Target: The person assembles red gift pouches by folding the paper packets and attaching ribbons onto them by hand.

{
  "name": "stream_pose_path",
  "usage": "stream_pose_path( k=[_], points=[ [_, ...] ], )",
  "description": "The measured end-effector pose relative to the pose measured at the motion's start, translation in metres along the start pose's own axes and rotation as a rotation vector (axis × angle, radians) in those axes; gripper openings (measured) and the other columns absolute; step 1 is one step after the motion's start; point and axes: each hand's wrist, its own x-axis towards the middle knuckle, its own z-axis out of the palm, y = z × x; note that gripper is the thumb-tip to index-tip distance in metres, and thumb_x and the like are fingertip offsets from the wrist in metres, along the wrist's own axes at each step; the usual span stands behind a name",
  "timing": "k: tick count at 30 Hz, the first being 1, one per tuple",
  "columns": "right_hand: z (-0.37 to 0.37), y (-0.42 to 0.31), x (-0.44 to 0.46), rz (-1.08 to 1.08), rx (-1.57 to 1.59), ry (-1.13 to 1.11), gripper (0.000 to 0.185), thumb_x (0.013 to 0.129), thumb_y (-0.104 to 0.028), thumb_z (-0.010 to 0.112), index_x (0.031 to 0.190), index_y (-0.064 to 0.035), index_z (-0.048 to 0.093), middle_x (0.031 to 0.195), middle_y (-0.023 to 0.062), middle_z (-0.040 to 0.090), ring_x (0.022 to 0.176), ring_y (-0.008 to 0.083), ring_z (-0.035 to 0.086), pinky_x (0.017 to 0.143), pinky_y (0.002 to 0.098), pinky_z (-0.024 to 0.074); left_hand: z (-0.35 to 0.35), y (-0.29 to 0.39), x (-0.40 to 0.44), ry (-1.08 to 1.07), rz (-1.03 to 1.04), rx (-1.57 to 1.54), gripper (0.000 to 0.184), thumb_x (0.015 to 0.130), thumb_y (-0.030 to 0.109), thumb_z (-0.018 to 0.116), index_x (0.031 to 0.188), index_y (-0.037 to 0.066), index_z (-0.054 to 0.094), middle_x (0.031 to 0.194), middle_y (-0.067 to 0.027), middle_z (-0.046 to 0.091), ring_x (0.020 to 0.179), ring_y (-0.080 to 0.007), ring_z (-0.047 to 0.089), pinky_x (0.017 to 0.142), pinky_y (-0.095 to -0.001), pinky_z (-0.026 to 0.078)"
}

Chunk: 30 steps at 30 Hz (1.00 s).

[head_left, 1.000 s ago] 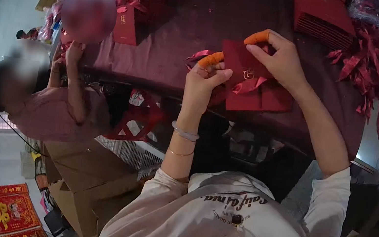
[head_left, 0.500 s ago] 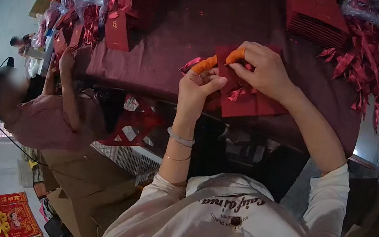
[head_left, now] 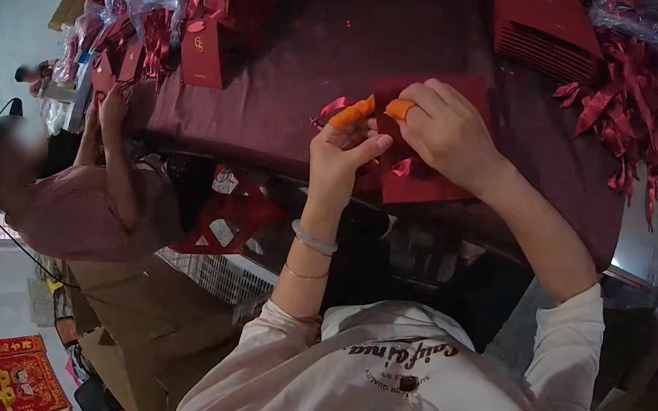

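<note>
A dark red bag or folder (head_left: 426,188) lies at the table's near edge beneath my hands. My left hand (head_left: 339,155), with an orange finger cover and two bracelets on the wrist, is closed on a shiny red ribbon (head_left: 332,108), whose end sticks out at its left. Close beside it, my right hand (head_left: 448,134) has its fingers curled together over the bag; an orange cover is on its index finger. What its fingertips pinch is hidden. Another bit of red ribbon (head_left: 401,166) shows on the bag below the right hand.
Stacked red bags (head_left: 545,33) stand at the back right beside a bunch of red ribbons (head_left: 623,114). More bags (head_left: 203,52) and plastic-wrapped ribbons lie at the left. A co-worker (head_left: 88,202) handles red pieces there. A cardboard box (head_left: 147,323) and white basket (head_left: 227,275) stand below.
My right hand has moved slightly left and down, its fingertips shifting off the bag's upper part. Less of the ribbon on the bag shows. My left hand has hardly moved.
</note>
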Motion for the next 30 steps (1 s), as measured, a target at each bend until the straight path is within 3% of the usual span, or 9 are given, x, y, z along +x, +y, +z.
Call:
stream_pose_path(
  k=[4,17,30],
  points=[
    [-0.002,0.005,0.002,0.128,0.174,-0.057,0.014,0.069,-0.002,0.064,0.081,-0.0007,0.057,0.087,0.0089,0.054,0.08,0.0262,0.054,0.07,0.0339,0.0462,-0.001,-0.001,0.0,-0.034,0.034,-0.013,0.046,0.071,-0.007,0.07,0.114,0.001,0.056,0.093,-0.0024,0.057,0.082,-0.0091,0.056,0.074,-0.021,0.05],
    [-0.014,0.011,0.003,0.082,0.214,-0.183,0.012,0.07,-0.003,0.064,0.078,0.0001,0.056,0.084,0.0095,0.052,0.08,0.0268,0.053,0.07,0.0342,0.0459,0.003,0.002,-0.002,-0.054,0.013,0.088,0.046,0.071,-0.004,0.072,0.114,0.001,0.056,0.091,-0.0008,0.057,0.082,-0.0081,0.055,0.075,-0.0207,0.049],
    [-0.011,0.009,0.002,0.101,0.066,-0.059,0.011,0.069,-0.002,0.062,0.078,-0.0007,0.056,0.087,0.0091,0.052,0.081,0.0263,0.053,0.073,0.035,0.0445,0.001,0.002,-0.001,-0.054,-0.022,0.071,0.041,0.072,-0.004,0.072,0.11,0.0,0.058,0.091,-0.0021,0.058,0.082,-0.0093,0.057,0.076,-0.0225,0.049]
  ],
)
